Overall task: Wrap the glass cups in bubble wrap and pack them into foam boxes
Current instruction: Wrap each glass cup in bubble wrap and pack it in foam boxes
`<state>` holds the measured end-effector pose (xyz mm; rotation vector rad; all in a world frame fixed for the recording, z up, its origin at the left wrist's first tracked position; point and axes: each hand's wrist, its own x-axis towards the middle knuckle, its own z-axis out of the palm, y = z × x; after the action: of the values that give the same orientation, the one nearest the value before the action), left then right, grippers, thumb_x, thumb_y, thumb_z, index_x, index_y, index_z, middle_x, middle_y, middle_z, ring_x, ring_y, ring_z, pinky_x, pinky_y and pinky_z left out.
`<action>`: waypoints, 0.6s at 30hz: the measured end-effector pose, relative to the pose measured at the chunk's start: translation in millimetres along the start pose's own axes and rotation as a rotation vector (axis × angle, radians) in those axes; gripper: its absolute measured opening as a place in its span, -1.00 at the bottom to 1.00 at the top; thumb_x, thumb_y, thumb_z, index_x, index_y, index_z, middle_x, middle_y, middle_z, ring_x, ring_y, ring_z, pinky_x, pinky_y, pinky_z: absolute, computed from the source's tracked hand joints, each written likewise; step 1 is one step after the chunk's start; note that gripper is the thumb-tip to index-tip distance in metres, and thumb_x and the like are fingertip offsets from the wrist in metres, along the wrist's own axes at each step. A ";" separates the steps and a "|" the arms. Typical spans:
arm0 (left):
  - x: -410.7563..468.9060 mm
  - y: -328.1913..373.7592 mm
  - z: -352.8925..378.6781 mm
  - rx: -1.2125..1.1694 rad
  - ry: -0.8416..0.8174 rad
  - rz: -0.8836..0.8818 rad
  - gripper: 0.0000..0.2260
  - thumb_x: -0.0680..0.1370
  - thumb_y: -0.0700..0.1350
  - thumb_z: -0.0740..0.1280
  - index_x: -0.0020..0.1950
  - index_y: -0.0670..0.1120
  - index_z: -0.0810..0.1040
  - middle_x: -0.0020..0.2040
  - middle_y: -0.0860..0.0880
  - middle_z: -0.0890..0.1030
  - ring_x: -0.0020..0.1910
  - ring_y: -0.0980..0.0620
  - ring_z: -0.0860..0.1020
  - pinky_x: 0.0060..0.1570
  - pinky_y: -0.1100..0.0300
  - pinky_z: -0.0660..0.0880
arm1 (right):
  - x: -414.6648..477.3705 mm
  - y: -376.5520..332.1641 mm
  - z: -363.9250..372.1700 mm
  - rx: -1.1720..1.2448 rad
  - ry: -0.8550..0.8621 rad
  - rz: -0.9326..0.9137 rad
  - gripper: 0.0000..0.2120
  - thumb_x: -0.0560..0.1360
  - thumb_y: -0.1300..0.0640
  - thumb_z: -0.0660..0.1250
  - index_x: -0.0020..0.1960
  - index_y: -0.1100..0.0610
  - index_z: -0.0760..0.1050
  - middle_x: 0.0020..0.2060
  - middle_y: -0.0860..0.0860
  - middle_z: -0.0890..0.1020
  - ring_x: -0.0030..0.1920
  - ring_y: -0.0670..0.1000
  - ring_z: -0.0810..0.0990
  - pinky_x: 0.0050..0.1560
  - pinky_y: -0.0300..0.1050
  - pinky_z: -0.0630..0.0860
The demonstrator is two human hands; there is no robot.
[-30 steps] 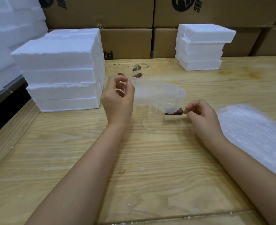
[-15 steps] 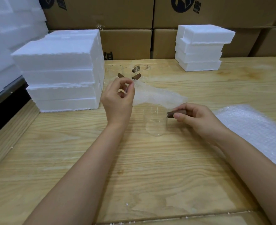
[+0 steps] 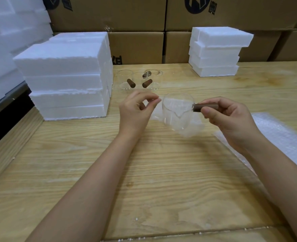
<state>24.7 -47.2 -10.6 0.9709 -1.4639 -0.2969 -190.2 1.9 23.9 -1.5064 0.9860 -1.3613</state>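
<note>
At the far left, more white foam is cut off by the frame edge. Next to it a stack of four foam boxes (image 3: 63, 81) stands on the worktop (image 3: 144, 172), with a second stack behind it mostly hidden. Three spare cups (image 3: 139, 81) sit at the back, counted by their three brown handles, as the clear glass overlaps and blurs together.

The left hand (image 3: 135, 112) pinches thumb to forefinger on the edge of a sheet of bubble wrap (image 3: 191, 126), though the film is faint there. Just right of it, one cup (image 3: 176, 110) hangs tilted above the sheet, between the hands, which are apart. The right hand (image 3: 231, 117) grips its wooden handle (image 3: 203, 107).

A stack of four foam slabs (image 3: 215, 55) stands at the back right, before cardboard boxes (image 3: 137, 46). A pile of bubble wrap (image 3: 284, 137) runs off the right edge.
</note>
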 end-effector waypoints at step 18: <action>4.2 22.5 5.5 -0.257 -0.064 -0.434 -0.91 0.48 -0.14 0.48 -0.18 0.03 0.64 -0.27 0.15 0.63 -0.48 0.20 0.48 -0.58 0.33 0.35 | -2.6 9.8 0.8 -0.407 0.127 -0.185 -0.80 0.43 0.19 0.46 -0.07 -0.08 0.57 -0.10 -0.03 0.65 -0.03 0.08 0.59 0.05 -0.04 0.54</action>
<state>11.7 -38.6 7.0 1.0680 -1.2233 -0.8184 -189.8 1.2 13.7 -1.8674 1.2884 -1.4608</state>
